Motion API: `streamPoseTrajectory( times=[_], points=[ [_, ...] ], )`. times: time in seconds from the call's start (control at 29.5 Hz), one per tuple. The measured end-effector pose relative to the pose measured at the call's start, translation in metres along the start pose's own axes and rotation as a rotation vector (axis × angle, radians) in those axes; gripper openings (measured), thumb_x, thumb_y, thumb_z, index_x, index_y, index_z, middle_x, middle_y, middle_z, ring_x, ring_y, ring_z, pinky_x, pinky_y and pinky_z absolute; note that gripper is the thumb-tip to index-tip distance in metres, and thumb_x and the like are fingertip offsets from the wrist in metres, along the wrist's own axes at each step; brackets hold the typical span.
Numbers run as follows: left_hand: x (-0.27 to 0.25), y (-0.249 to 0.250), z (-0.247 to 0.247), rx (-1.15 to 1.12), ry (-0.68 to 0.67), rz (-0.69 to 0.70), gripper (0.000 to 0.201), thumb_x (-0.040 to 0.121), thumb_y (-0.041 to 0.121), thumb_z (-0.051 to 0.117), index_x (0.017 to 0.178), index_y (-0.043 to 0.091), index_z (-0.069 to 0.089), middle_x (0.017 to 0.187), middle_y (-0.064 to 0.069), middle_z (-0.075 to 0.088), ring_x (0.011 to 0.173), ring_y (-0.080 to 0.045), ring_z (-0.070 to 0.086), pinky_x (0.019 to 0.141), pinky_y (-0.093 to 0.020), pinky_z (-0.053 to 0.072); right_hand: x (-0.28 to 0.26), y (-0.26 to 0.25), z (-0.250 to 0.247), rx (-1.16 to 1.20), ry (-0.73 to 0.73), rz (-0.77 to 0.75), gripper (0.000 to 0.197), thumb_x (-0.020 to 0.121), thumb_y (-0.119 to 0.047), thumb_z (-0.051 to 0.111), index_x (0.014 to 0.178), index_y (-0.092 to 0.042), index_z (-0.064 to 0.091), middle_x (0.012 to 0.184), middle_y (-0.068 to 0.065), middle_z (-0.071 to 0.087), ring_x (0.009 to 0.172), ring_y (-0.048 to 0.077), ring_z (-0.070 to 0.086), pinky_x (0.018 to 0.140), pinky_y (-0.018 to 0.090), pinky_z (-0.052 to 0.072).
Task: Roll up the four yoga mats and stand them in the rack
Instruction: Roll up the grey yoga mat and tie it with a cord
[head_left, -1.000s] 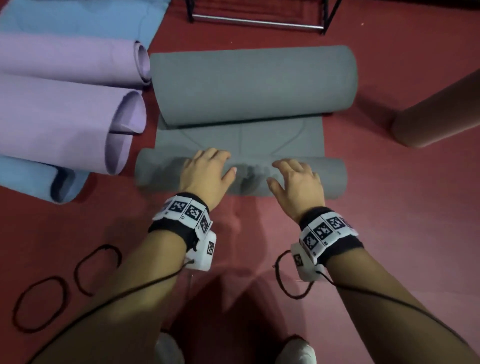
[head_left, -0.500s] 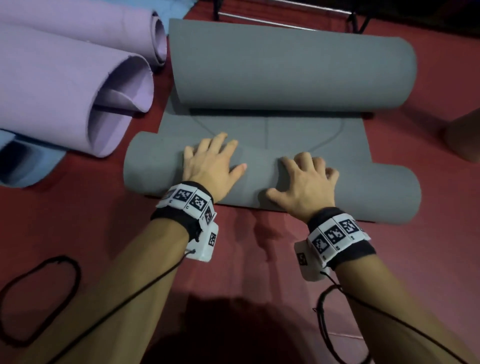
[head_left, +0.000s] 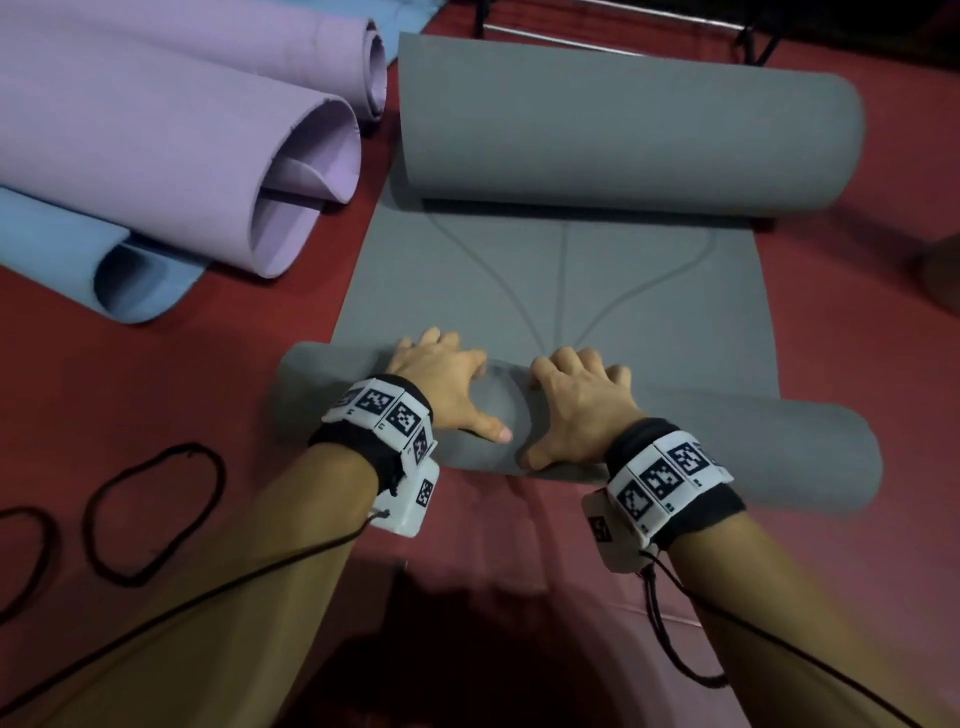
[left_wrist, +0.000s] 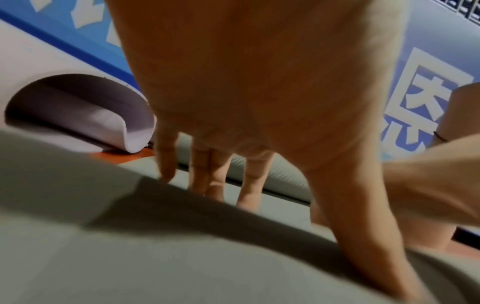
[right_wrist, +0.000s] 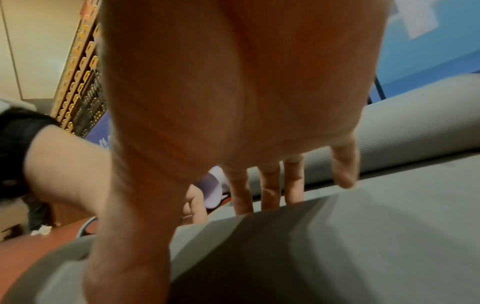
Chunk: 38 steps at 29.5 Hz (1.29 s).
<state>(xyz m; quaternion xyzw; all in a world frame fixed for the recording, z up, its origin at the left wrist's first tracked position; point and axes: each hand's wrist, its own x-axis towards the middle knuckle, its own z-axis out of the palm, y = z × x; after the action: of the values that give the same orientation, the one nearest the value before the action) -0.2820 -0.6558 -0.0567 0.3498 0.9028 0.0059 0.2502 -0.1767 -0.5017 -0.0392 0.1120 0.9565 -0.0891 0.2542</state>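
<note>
From the head camera, the grey yoga mat (head_left: 566, 280) lies on the red floor (head_left: 156, 374), curled into a roll at both its near and far ends with a flat stretch between them. The left hand (head_left: 441, 384) and the right hand (head_left: 576, 402) sit side by side on top of the near roll, around its middle, fingers spread and draped over its far side, thumbs on the near side; both press the roll rather than clench it. Left of the grey mat lie two loosely rolled purple mats (head_left: 171, 150) and a blue mat (head_left: 104, 260) partly under them. Two black loops (head_left: 150, 514) lie on the floor near the left forearm. The metal bar of the rack (head_left: 613, 34) shows at the top edge, beyond the far roll.

In the left wrist camera, the left hand (left_wrist: 246, 92) reaches over the curved grey surface, its fingertips (left_wrist: 166, 170) touching the mat where the roll drops away. An open end of a purple mat (left_wrist: 85, 115) shows behind, left.

In the right wrist camera, the right hand (right_wrist: 233, 92) arches over the near roll, its fingers (right_wrist: 270, 191) straight and coming down over the crest, the thumb lying along the near side. The far grey roll (right_wrist: 405, 139) lies beyond the fingers.
</note>
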Motion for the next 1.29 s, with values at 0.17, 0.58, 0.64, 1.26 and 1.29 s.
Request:
streamPoseTrajectory(
  times=[0.17,0.58,0.64,1.26,1.29],
  points=[
    [-0.011,-0.002,0.016,-0.135,-0.283,-0.080,0.083,0.055,0.088,0.065,0.112,0.030,0.052,0.116,0.004,0.051,0.108,-0.023,0.054,0.091,-0.038,0.046,-0.015,-0.016,0.032,-0.056,-0.251,-0.056,0.119,0.053,-0.051,0.087,0.148,-0.030,0.018,0.140,-0.001,0.036,0.132,0.027,0.036,0.102,0.058,0.035],
    [-0.030,-0.085,0.101,-0.680,0.168,-1.032,0.080,0.089,0.025,0.062,0.150,0.005,0.014,0.146,-0.026,0.019,0.113,-0.048,0.054,0.093,-0.044,0.052,-0.035,-0.044,0.102,-0.132,-0.069,-0.211,0.099,0.067,-0.047,0.076,0.149,-0.035,0.022,0.146,-0.002,0.040,0.130,0.027,0.045,0.101,0.051,0.036],
    [-0.032,-0.090,0.097,-0.638,0.218,-1.054,0.057,0.094,0.022,0.057,0.140,-0.003,0.033,0.142,-0.026,0.036,0.118,-0.045,0.054,0.092,-0.043,0.047,-0.041,-0.047,0.107,-0.130,0.065,-0.193,0.084,0.068,-0.042,0.071,0.143,-0.034,0.034,0.137,-0.004,0.051,0.119,0.027,0.054,0.093,0.046,0.039],
    [0.025,-0.057,0.021,-1.211,1.008,-0.349,0.025,0.099,0.017,0.055,0.103,-0.007,0.060,0.111,-0.017,0.049,0.067,-0.008,0.059,0.058,-0.023,0.057,0.015,0.002,0.069,-0.150,0.768,0.072,0.039,0.068,-0.013,0.068,0.104,-0.024,0.061,0.086,0.001,0.059,0.084,0.031,0.056,0.083,0.044,0.032],
    [0.032,-0.055,0.021,-1.256,0.981,-0.351,0.030,0.097,0.019,0.055,0.110,-0.009,0.059,0.114,-0.021,0.052,0.070,-0.009,0.061,0.062,-0.024,0.058,0.022,0.009,0.066,-0.140,0.758,0.093,0.041,0.067,-0.012,0.068,0.105,-0.023,0.061,0.088,0.001,0.059,0.087,0.031,0.056,0.086,0.044,0.032]
  ],
)
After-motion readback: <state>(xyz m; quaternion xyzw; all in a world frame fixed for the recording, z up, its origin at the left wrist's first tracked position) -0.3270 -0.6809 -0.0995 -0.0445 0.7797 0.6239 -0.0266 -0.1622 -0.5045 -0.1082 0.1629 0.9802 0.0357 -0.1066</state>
